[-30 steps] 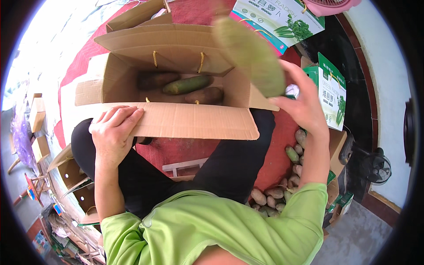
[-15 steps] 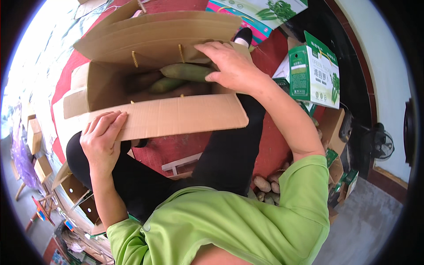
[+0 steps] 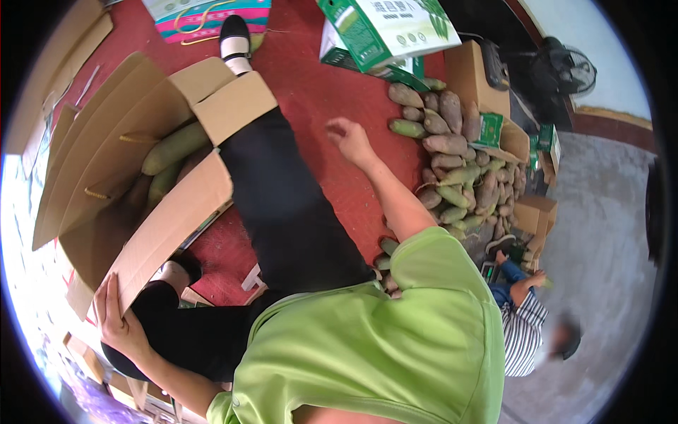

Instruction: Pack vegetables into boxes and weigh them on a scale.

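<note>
A cardboard box [image 3: 173, 219] stands at my left with its flaps up and yellow cord handles along its inner wall. Inside it lie green radishes [image 3: 174, 149]; the lower ones sit in shadow. My left hand [image 3: 120, 321] grips the corner of the near flap, fingers on its outer edge. Over the red floor, my right hand [image 3: 351, 141] is lifted clear of the box, fingers loosely bent and apart with nothing in them. Right of that hand spreads a large heap of soil-coated radishes [image 3: 446, 144], some showing green skin.
Green-and-white printed cartons [image 3: 395, 32] stand beyond the heap. Open brown boxes [image 3: 533, 215] and a black fan [image 3: 565, 67] are at the right. Another person in a striped shirt [image 3: 524, 336] sits at the lower right. A colourful carton [image 3: 205, 18] is at the top.
The view has turned toward the right. My right hand has left the box's far edge and moved out over the floor near the heap. My left hand still holds the flap.
</note>
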